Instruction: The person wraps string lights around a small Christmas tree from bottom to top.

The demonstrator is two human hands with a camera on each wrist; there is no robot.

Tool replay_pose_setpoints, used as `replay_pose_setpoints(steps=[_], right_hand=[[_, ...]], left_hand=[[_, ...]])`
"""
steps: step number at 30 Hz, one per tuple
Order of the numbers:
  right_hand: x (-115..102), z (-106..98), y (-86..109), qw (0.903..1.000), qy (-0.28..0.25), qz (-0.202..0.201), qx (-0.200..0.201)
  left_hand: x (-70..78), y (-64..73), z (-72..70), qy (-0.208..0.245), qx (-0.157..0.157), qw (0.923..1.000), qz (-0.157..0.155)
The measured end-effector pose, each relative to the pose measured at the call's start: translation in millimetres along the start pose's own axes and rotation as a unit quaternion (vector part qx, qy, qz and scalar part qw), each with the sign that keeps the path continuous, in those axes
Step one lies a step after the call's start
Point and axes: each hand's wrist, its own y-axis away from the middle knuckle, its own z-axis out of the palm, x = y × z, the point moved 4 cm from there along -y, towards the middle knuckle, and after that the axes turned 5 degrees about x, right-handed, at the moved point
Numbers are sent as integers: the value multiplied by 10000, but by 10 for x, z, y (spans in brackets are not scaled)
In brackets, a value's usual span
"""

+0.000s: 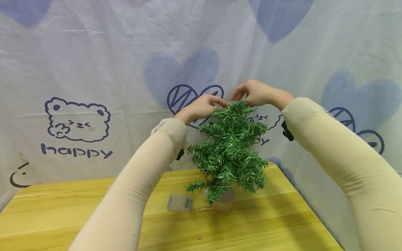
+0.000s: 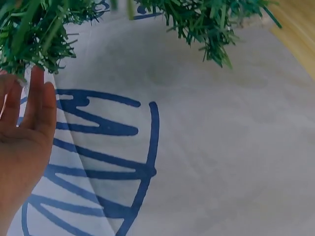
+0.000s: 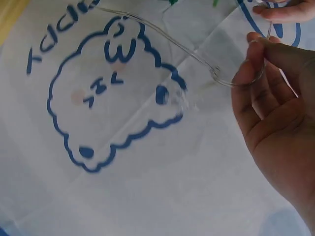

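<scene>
A small green artificial tree (image 1: 229, 154) stands in a pale pot (image 1: 224, 202) on the wooden table (image 1: 70, 212). Both hands meet at its top. My right hand (image 1: 254, 92) has its fingers curled, and a thin clear light wire (image 3: 162, 37) loops round the fingertips (image 3: 248, 69). My left hand (image 1: 204, 106) reaches into the top branches (image 2: 34, 34); its fingertips appear to pinch the same wire at the upper right of the right wrist view. In the left wrist view the left hand (image 2: 24, 132) shows long fingers against the needles, with the thumb hidden.
A small clear battery box (image 1: 179, 203) lies on the table left of the pot. A white cloth printed with blue hearts and a bear (image 1: 78, 120) hangs right behind the tree. The table's right edge (image 1: 308, 207) runs close to the pot.
</scene>
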Motion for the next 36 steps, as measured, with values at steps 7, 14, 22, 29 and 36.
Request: replay_pose_setpoints(steps=[7, 14, 22, 29, 36], right_hand=[[37, -55, 40, 9949, 988, -185, 98], [16, -88, 44, 9903, 1273, -262, 492], [-21, -158, 50, 9827, 1410, -523, 1083], [-40, -215, 86, 9829, 1557, -243, 954], [-33, -278, 127, 9881, 1238, 204, 891]], left_hand=[[0, -8, -68, -103, 353, 9992, 186], [8, -8, -84, 108, 605, 9978, 237], [11, -14, -115, 142, 1108, 9935, 229], [-8, 2, -155, -146, 1300, 9913, 130], [14, -7, -145, -668, 1537, 9857, 202]])
